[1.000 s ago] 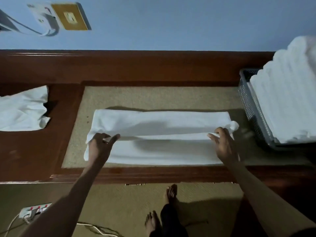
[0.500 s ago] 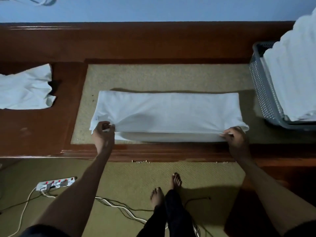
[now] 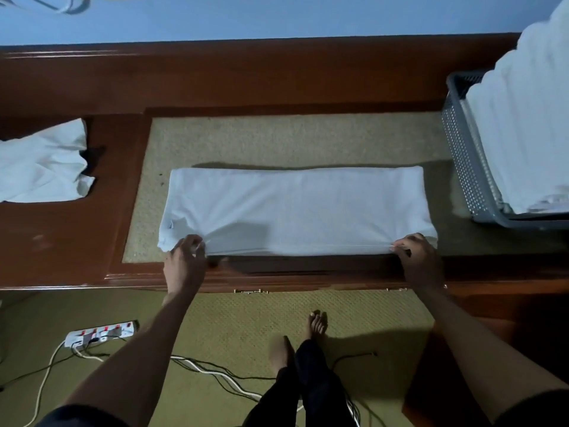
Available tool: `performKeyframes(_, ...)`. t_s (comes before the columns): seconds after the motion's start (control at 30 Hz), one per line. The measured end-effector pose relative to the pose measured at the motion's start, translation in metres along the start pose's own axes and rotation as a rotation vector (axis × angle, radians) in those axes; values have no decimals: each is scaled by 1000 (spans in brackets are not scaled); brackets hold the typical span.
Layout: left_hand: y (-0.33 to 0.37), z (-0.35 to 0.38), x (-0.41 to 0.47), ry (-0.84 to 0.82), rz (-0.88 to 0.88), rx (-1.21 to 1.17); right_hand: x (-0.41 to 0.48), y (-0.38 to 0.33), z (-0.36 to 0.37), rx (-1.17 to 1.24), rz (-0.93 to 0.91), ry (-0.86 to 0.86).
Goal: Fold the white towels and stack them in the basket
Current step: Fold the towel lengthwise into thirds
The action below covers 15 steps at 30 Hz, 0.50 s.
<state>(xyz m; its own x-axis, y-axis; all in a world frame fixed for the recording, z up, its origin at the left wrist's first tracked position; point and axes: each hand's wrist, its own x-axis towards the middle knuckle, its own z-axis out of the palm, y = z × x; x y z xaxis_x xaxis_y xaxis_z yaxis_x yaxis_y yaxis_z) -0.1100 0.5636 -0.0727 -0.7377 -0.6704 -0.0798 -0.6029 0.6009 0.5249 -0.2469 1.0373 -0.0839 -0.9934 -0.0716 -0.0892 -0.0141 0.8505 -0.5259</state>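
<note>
The wooden tabletop (image 3: 77, 241) carries a beige mat (image 3: 292, 140), and on it the white towel (image 3: 295, 208) now lies as one long band running left to right. A second ago its upper layer was only halfway across. Since then that layer has been drawn down to the near edge, so the lengthwise fold looks complete, with the layers meeting along the near side of the mat. At the far right the grey basket (image 3: 462, 167) already holds a tall stack of folded towels (image 3: 523, 134), and a crumpled towel (image 3: 40, 167) waits at the left. The left hand (image 3: 184, 263) is at the band's near left corner and the right hand (image 3: 418, 263) at its near right corner. The fingers (image 3: 192, 241) of both are curled and pinch the stacked edges there. The likely next fold is across the length, to bring the band down to basket size.
</note>
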Motion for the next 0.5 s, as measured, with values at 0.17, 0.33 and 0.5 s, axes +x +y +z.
performKeyframes(0.17, 44, 7, 21, 34, 237, 177, 3, -17, -19, -214, -121, 118)
performKeyframes(0.33, 123, 61, 38, -3, 470, 88, 68, -11, -23, -67, 149, 252)
performKeyframes(0.5, 190, 134, 53, -196, 603, 113, 150, 11, -13, 138, 324, 204)
